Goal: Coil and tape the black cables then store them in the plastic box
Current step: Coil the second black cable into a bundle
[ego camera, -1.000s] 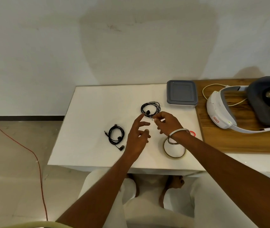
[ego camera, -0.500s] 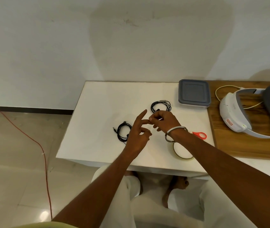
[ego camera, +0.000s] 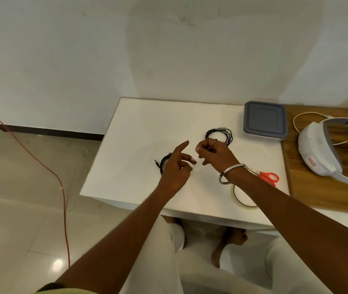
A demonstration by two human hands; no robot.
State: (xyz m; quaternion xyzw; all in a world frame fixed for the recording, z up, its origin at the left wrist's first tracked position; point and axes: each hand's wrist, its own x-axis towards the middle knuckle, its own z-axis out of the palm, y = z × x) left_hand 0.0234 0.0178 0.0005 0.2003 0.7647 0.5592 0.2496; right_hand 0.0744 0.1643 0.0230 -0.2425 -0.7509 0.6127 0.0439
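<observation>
Two coiled black cables lie on the white table. The far coil sits just beyond my right hand; the near coil is mostly hidden behind my left hand. My left hand hovers with its index finger pointing up and forward, the other fingers loosely bent, holding nothing. My right hand, with a metal bangle on the wrist, has its fingers curled and thumb pressed to them; I see nothing between them. The plastic box with its grey lid on stands at the table's back right.
A tape roll lies under my right forearm, with red-handled scissors beside it. A white headset with a cream cord rests on the wooden board to the right. An orange wire crosses the floor at left.
My left index finger touched my right fingers half a second ago; now the hands are a little apart. The view has swung left, so the table sits further right.
</observation>
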